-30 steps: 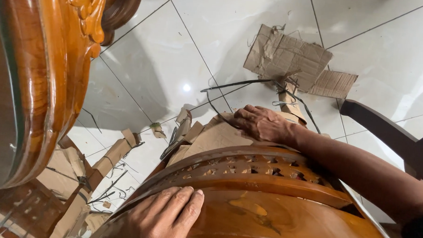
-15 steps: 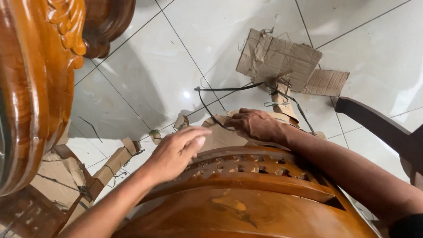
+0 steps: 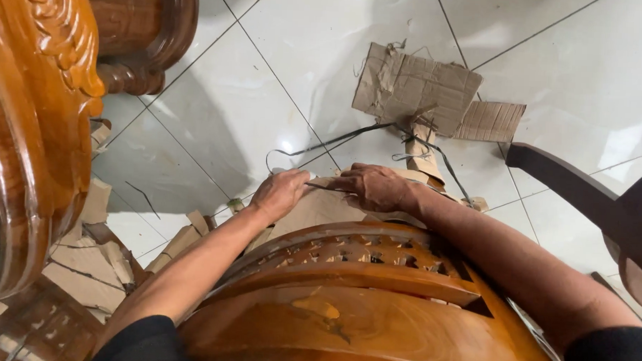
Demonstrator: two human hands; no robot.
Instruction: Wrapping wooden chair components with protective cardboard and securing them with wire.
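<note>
Since the earlier frame, left hand (image 3: 278,193) has advanced to the cardboard wrap (image 3: 313,209) beyond the carved chair (image 3: 345,302), joining right hand (image 3: 374,187). Both pinch its top edge, fingers closed. Unwrapping appears underway; next needs a firm outward pull. Scrap cardboard (image 3: 417,88) lies beyond.
</note>
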